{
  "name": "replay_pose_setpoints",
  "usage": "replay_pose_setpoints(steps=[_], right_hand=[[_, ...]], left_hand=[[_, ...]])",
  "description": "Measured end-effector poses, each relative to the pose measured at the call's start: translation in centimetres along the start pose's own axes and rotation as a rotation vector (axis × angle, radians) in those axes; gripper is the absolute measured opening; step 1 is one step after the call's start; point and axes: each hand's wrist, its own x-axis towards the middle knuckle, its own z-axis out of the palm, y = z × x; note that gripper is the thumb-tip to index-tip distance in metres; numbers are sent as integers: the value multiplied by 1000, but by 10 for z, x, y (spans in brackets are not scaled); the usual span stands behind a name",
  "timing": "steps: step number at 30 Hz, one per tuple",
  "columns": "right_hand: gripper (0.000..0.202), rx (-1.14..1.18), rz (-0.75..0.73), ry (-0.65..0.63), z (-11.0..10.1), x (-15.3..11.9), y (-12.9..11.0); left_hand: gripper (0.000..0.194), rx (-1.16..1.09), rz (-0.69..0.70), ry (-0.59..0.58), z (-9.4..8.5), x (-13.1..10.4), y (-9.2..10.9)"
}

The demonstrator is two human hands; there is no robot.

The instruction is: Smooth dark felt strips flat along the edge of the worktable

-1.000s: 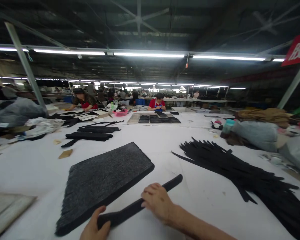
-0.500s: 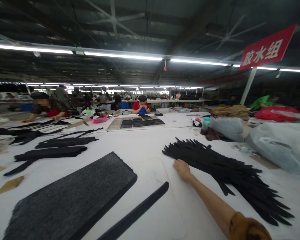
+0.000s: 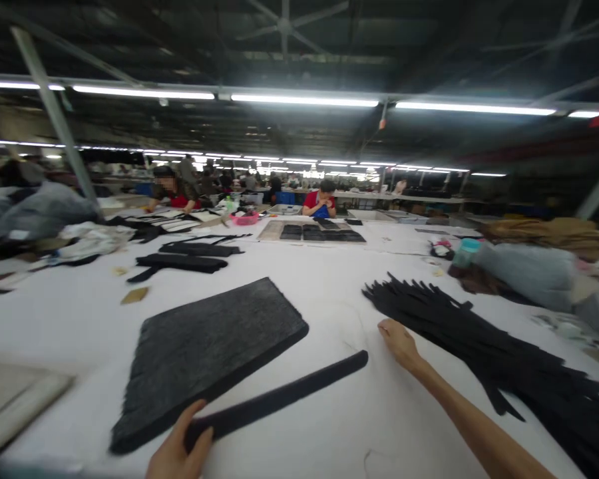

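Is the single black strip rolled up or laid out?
Laid out: the black strip lies long and nearly straight on the white table, its near end in the left hand.

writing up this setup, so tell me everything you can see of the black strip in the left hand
The black strip is long, narrow and smooth-looking, perhaps fabric, with a rounded far end. It lies slantwise on the white tabletop, beside the dark grey panel, with white showing between them toward the far end. The left hand grips its near end, partly hiding it.

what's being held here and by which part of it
The left hand grips the black strip by its near end; whether the curled right hand holds anything can't be told.
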Motion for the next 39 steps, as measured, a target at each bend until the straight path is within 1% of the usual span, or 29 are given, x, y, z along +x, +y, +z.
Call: replay_pose_setpoints(steps=[1,2,3,5,7,9,11,12,14,16,18,21,23,26,28,30,33,36,39], right_hand=[[32,28,-76,-22,4,-9,-15],[32,71,-158,-44,8,-17,-32],[32,129,-244,-66,12,-27,-50],[31,280,-411,-105,19,-46,-90],[31,414,-539,-161,24,-67,-133],[31,471,-621,-243,29,-87,-174],[31,474,-679,-319,36,-103,-209],[32,461,-704,-341,40,-109,-223],[32,400,-750,-338,49,-117,-243],[29,304,-798,-301,56,-120,-253],[24,208,-845,-270,59,-122,-258],[21,131,-893,-276,57,-121,-261],[20,113,-918,-296,55,-121,-262],[19,106,-943,-324,50,-119,-265],[18,113,-956,-330,49,-119,-267],[17,116,-970,-333,48,-118,-268],[17,97,-985,-337,48,-116,-270],[18,77,-989,-333,50,-115,-271],[20,86,-996,-322,53,-115,-270]], left_hand=[[44,-19,0,-8,-2,-6,7],[44,-47,29,-50,-4,-11,14],[42,-69,23,-28,-5,-15,21],[48,-86,-58,-2,-6,-22,31],[56,-86,-111,4,-5,-26,37],[60,-80,-131,8,-3,-31,38],[62,-61,-130,-7,-2,-35,37],[63,-47,-126,-20,-2,-36,37],[65,-10,-114,-45,-4,-39,36],[66,41,-122,-74,-7,-40,35],[66,100,-138,-120,-13,-41,35],[63,203,-134,-209,-24,-42,34],[57,280,-93,-224,-31,-41,32],[43,375,7,-230,-41,-37,28],[38,405,66,-267,-45,-33,25],[37,416,118,-298,-48,-29,23],[32,464,171,-317,-49,-25,22],[26,509,163,-314,-48,-23,23],[27,517,151,-291,-48,-23,21]])
